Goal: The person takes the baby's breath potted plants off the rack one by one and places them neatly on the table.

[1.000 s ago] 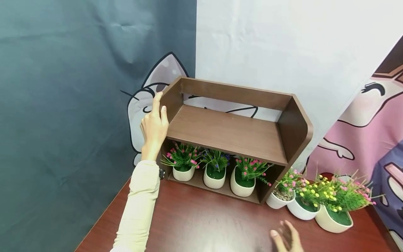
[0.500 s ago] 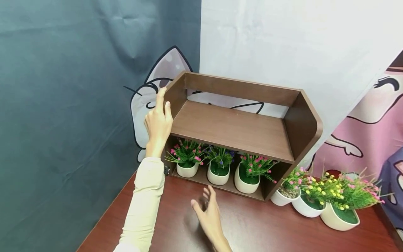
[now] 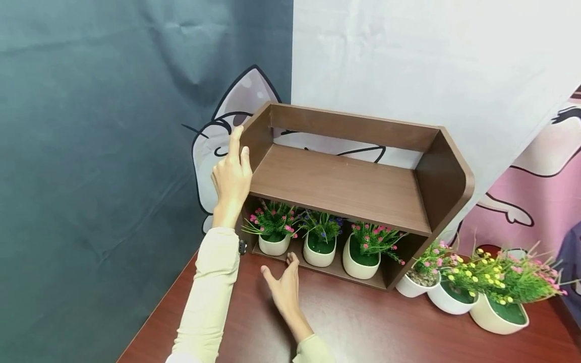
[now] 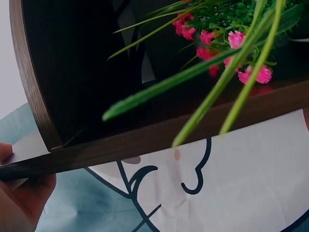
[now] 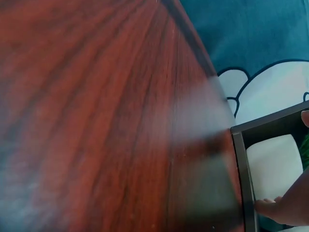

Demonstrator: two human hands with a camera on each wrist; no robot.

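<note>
A brown two-tier wooden shelf stands on the table. My left hand grips the edge of its left side panel; in the left wrist view, fingers and thumb lie on opposite faces of the board. Low in front of the shelf, my right hand reaches left, thumb and fingers spread apart and holding nothing. Nearest to it is a white pot of pink flowers, leftmost on the lower tier. In the right wrist view, fingertips overlap that white pot. Beside it stand a blue-flowered pot and another pink-flowered pot.
Right of the shelf, a pink-flowered pot, a yellow-flowered pot and a larger cream pot stand close together. The reddish-brown table extends in front. Printed cloth curtains hang behind and at the left.
My right hand has swept left from the lower right, past the front of the shelf, to the leftmost pot. My left hand keeps its hold on the side panel. The view has shifted slightly.
</note>
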